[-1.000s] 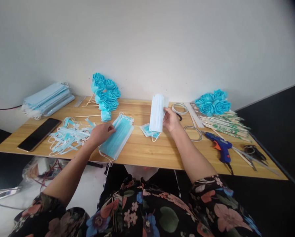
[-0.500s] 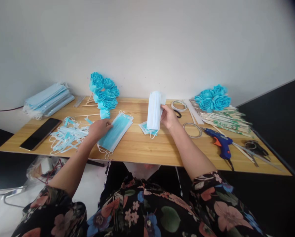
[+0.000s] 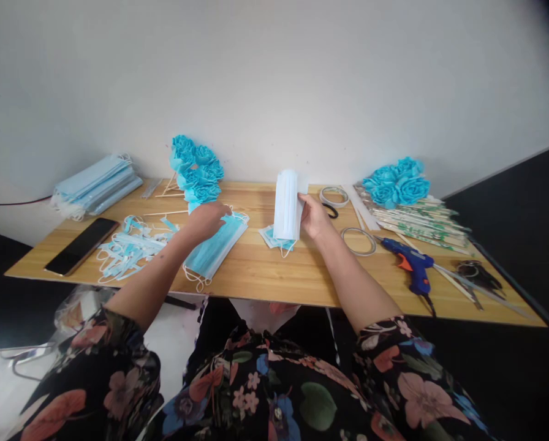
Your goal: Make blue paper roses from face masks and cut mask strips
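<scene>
My right hand (image 3: 315, 217) pinches a pleated face mask (image 3: 286, 205) along its right edge and holds it upright, pale side showing, with an ear loop hanging below. Under it, small blue mask pieces (image 3: 269, 236) lie on the table. My left hand (image 3: 208, 220) hovers palm down over the upper end of a stack of blue face masks (image 3: 217, 248). Its fingers are slightly apart, and nothing shows between them. Just beyond this hand are blue paper-like flowers (image 3: 201, 174) on thin wooden sticks.
Cut ear loops and strips (image 3: 130, 251) lie left, by a phone (image 3: 82, 246) and more masks (image 3: 97, 184). On the right are tape rolls (image 3: 334, 196), a blue glue gun (image 3: 410, 257), scissors (image 3: 479, 275), wrapped sticks (image 3: 426, 223) and blue flowers (image 3: 396, 182).
My left hand has moved right and away from me, from the left edge of the mask stack to over its upper end. The right hand keeps the mask in nearly the same place.
</scene>
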`<state>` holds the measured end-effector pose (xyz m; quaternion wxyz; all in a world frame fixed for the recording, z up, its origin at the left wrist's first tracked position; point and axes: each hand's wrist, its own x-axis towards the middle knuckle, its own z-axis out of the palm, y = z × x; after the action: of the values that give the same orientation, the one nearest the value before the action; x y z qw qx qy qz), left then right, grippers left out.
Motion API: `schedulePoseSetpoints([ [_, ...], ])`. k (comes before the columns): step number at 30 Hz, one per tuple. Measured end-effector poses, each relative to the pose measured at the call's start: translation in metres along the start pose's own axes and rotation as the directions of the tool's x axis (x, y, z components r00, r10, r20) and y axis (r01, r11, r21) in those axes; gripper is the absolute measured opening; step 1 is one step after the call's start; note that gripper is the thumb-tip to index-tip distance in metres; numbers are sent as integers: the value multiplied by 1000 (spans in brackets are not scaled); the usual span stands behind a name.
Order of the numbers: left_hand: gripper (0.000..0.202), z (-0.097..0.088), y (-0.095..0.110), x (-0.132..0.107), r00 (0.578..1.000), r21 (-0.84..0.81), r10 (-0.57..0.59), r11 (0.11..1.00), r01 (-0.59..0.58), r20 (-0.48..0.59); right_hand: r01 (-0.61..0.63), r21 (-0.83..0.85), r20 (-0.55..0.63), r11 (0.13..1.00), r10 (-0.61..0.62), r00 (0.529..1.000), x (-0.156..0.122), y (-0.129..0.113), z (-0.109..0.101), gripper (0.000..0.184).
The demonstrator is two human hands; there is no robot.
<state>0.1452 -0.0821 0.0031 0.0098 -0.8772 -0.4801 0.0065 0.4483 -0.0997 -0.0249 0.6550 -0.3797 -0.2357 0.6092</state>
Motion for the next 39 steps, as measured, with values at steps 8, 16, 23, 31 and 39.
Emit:
schedulePoseSetpoints([
  [8, 40, -4, -5, 41, 963, 29, 128, 990, -139, 238, 29, 5, 12, 1000, -29, 999, 3, 1, -4, 6],
  [16, 41, -10, -10, 53, 933, -27, 55, 998, -49, 355, 52, -12, 33, 999, -51, 998, 5, 4, -6, 3],
  [23, 37, -13, -17, 38, 954, -169, 99, 984, -52, 284, 47, -48, 27, 998, -46, 999, 6, 5, -6, 9],
  [31, 34, -39, -32, 46, 973, -286, 137, 955, -79, 187, 35, -62, 3, 997, -35, 999, 3, 4, -5, 8],
  [39, 42, -14, -15, 41, 984, -145, 169, 977, -159, 56, 78, -20, 28, 997, -78, 997, 2, -1, -4, 8],
])
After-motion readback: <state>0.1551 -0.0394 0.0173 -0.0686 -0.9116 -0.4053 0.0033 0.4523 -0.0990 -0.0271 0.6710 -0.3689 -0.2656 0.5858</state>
